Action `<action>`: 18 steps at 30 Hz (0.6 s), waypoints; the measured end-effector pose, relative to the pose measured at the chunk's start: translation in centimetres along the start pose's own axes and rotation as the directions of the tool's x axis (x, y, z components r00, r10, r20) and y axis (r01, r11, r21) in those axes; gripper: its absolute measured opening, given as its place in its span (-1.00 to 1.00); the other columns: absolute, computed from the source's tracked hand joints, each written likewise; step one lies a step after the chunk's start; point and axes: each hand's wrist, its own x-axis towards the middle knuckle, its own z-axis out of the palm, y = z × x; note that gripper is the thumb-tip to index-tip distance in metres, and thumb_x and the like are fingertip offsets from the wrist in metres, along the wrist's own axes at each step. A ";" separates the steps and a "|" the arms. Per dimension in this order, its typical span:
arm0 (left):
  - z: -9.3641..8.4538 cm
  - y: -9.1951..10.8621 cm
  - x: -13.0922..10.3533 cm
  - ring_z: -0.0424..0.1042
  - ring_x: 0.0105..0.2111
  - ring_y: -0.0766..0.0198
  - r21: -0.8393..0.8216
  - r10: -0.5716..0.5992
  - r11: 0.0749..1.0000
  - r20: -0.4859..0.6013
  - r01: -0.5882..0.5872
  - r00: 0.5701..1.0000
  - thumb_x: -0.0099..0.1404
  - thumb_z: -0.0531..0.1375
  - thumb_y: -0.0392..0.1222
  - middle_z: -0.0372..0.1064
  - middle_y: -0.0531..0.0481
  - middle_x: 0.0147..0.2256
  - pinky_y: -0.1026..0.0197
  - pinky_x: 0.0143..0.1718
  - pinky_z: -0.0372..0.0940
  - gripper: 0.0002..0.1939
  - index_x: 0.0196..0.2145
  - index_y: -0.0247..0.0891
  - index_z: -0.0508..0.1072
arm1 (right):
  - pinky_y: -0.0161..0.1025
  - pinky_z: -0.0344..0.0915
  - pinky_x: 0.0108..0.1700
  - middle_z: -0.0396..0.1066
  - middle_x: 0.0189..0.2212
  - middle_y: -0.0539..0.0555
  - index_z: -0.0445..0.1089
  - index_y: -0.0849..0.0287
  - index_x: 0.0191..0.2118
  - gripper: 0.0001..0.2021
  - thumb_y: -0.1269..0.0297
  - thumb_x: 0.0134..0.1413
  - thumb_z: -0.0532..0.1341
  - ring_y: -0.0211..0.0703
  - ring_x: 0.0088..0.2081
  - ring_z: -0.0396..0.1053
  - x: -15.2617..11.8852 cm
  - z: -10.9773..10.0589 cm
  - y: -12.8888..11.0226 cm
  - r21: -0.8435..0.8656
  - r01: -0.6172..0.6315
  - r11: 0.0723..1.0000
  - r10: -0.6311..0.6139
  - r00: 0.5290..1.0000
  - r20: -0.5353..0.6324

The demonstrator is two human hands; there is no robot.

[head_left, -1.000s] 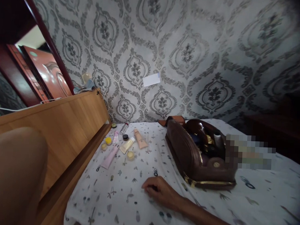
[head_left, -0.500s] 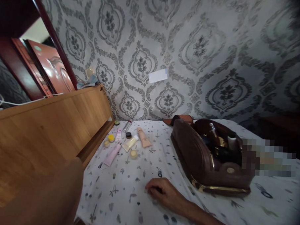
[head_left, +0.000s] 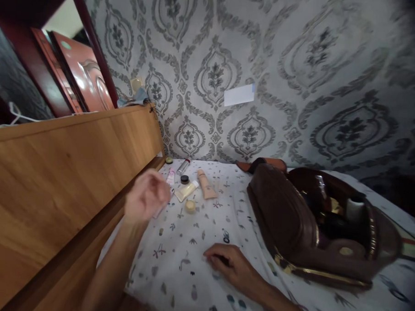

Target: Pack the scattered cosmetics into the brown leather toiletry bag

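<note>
My left hand [head_left: 147, 195] is raised over the left side of the bed, partly hiding a lilac tube [head_left: 158, 211]; its curled fingers are smeared by motion. Palm down on the patterned sheet [head_left: 188, 283], my right hand [head_left: 228, 262] rests with fingers curled and closed, nothing visible in them. Beyond the hands lie a pink tube [head_left: 171, 176], a cream tube [head_left: 186, 191], a peach tube [head_left: 206, 185], a black-lidded jar [head_left: 184, 179], a small cream-coloured jar [head_left: 190, 207] and a clear bottle with a red cap [head_left: 183, 167].
An open brown bag [head_left: 277, 204] with bottles inside stands at the right, beside a brown strap-like item [head_left: 267, 165]. A wooden board [head_left: 72, 168] borders the bed at left. The patterned wall [head_left: 293, 86] rises behind. A small green-topped jar [head_left: 168, 160] sits in the far corner.
My left arm, a blur at the lower left before, now reaches forward with the hand over the tubes. The view has shifted slightly. My right hand stays on the sheet.
</note>
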 end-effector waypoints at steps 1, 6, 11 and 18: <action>0.1 -0.9 -0.4 0.39 -0.54 0.36 0.003 -0.034 0.999 -0.008 0.034 0.999 0.30 0.23 0.04 0.42 0.05 -0.49 0.31 -0.51 0.29 -0.70 -0.25 -0.29 0.49 | -0.23 0.31 -0.26 0.53 -0.36 0.13 0.55 0.20 -0.27 -0.69 0.20 0.17 0.06 -0.10 -0.35 0.42 0.0 0.0 0.1 0.000 -0.001 1.000 0.001 1.000 0.004; -0.5 -4.5 -5.0 0.39 -0.55 0.36 0.234 -0.353 0.909 -0.003 0.344 0.936 0.25 0.28 0.03 0.44 -0.01 -0.54 0.34 -0.51 0.19 -0.69 -0.32 -0.33 0.52 | -0.26 0.30 -0.29 0.53 -0.37 0.09 0.54 0.17 -0.25 -0.71 0.22 0.15 0.08 -0.10 -0.35 0.43 0.2 0.1 0.1 0.020 -0.004 1.000 0.003 1.000 0.023; -3.0 -3.5 -12.6 0.43 -0.51 0.32 0.299 -0.579 0.797 0.128 0.525 0.805 0.24 0.27 0.10 0.49 -0.05 -0.47 0.34 -0.51 0.17 -0.63 -0.24 -0.29 0.56 | -0.25 0.32 -0.28 0.53 -0.36 0.11 0.53 0.18 -0.26 -0.70 0.18 0.17 0.07 -0.09 -0.34 0.44 0.2 0.2 0.3 0.064 -0.005 0.998 0.003 0.999 0.032; -8.0 -2.6 -19.3 0.47 -0.55 0.20 0.421 -0.617 0.738 0.105 0.527 0.780 0.09 0.25 0.29 0.53 0.04 -0.51 0.24 -0.54 0.21 -0.64 -0.34 0.03 0.63 | -0.24 0.33 -0.27 0.51 -0.42 0.09 0.54 0.18 -0.27 -0.70 0.21 0.17 0.07 -0.11 -0.37 0.42 0.1 0.4 0.8 0.037 0.016 0.999 -0.017 1.000 0.013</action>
